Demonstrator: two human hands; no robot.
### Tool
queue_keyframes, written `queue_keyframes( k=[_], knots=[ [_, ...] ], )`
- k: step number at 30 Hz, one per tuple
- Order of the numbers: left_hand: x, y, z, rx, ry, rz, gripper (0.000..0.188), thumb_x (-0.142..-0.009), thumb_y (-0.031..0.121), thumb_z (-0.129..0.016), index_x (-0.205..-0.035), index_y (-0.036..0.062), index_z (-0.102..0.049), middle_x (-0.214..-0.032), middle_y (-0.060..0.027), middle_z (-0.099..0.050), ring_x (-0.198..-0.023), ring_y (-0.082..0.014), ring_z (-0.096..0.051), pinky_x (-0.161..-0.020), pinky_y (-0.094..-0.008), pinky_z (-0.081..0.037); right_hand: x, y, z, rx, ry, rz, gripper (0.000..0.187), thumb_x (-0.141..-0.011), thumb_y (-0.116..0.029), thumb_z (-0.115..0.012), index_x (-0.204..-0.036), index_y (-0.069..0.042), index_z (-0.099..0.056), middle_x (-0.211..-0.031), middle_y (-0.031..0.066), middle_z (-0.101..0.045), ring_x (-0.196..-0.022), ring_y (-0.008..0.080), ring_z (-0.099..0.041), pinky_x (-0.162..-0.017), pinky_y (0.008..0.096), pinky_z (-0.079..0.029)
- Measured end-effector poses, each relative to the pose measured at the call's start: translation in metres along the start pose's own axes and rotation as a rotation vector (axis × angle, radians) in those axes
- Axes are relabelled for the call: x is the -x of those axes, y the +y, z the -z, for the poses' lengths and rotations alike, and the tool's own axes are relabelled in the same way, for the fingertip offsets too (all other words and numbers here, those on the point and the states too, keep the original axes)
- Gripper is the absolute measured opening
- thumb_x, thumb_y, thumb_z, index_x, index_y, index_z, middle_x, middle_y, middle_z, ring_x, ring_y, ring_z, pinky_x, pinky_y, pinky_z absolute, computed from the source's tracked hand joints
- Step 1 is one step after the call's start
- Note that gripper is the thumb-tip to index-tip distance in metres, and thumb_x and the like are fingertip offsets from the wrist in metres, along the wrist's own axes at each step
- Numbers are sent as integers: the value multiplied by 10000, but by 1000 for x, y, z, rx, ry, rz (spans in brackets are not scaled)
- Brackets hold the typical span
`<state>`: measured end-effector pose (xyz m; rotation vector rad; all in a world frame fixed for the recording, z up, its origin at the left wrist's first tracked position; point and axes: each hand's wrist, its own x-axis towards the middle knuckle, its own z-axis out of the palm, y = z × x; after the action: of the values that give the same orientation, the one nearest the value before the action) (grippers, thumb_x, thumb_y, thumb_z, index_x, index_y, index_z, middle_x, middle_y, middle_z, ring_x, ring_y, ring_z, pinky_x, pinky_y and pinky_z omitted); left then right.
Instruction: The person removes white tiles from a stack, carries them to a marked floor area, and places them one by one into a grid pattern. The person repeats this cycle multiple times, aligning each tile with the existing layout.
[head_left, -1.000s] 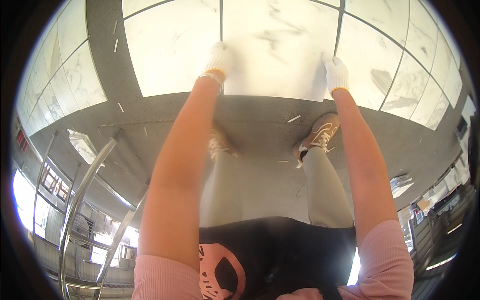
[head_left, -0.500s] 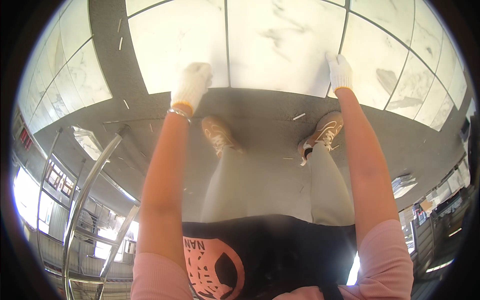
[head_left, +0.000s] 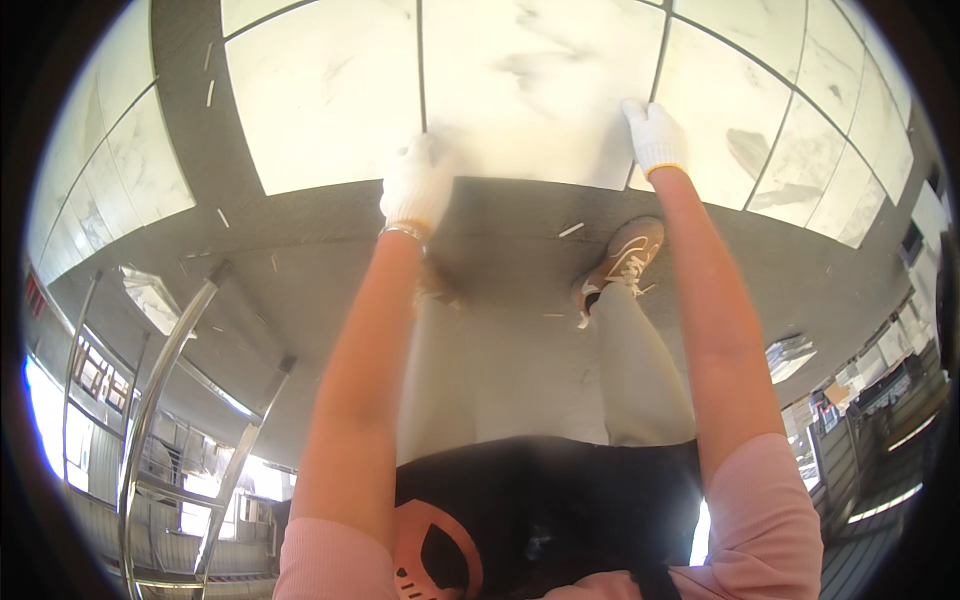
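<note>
A large white marble slab (head_left: 540,85) with grey veins lies on the floor in front of me, among similar slabs with narrow dark gaps between them. My left hand (head_left: 418,188), in a white knit glove, is at the slab's near left corner. Its fingers are curled at the edge over the gap, slightly blurred. In a matching glove, my right hand (head_left: 656,140) lies along the slab's right edge, with bent fingers closed on it. The fingers' undersides are hidden.
Another marble slab (head_left: 310,95) adjoins on the left, one more (head_left: 710,110) on the right. Thin white strips (head_left: 571,230) are scattered on the grey floor (head_left: 520,330). A shiny metal frame (head_left: 150,400) stands at the left. My shoe (head_left: 628,258) is near the slab's front edge.
My left hand has moved right, from the left slab to the middle slab's near left corner. My right hand stays at the middle slab's right edge. The whole view has shifted slightly.
</note>
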<state>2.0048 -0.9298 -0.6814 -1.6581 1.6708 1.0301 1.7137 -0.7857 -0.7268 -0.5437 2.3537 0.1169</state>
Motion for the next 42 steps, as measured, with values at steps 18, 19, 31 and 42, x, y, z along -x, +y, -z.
queue_keyframes(
  k=[18,19,31,42],
  knots=[
    [195,-215,19,-227,-181,-224,390,-924,230,-565,-1256,37,-633,-1275,-233,-646,-1185,-410,-622,-1013,-481,-505,260,201,56,586,-546,471,153,-820,-165,-660,-955,-112,-705,-951,165,-680,-968,365,-674,-829,473,-579],
    [234,-249,28,-332,-223,-261,346,-893,195,-580,-1188,28,-645,-1205,-239,-663,-1138,-416,-640,-978,-494,-522,287,217,69,650,-646,509,158,-826,-177,-670,-962,-117,-724,-984,170,-695,-999,375,-677,-842,471,-580],
    [549,-249,145,888,-178,634,145,-965,162,-568,-1045,89,-665,-820,-31,-644,-685,-174,-658,-571,-289,-530,454,276,199,-302,-394,-97,349,-960,-339,-553,-1070,-53,-721,-1091,245,-691,-988,448,-653,-870,483,-539],
    [426,-259,157,540,-302,-212,430,-983,352,-636,-1328,95,-621,-1000,-74,-702,-806,-191,-692,-694,-334,-578,511,275,323,-1238,-214,-379,289,-970,-244,-645,-1169,-39,-603,-884,120,-684,-680,214,-678,-550,340,-553]
  ],
)
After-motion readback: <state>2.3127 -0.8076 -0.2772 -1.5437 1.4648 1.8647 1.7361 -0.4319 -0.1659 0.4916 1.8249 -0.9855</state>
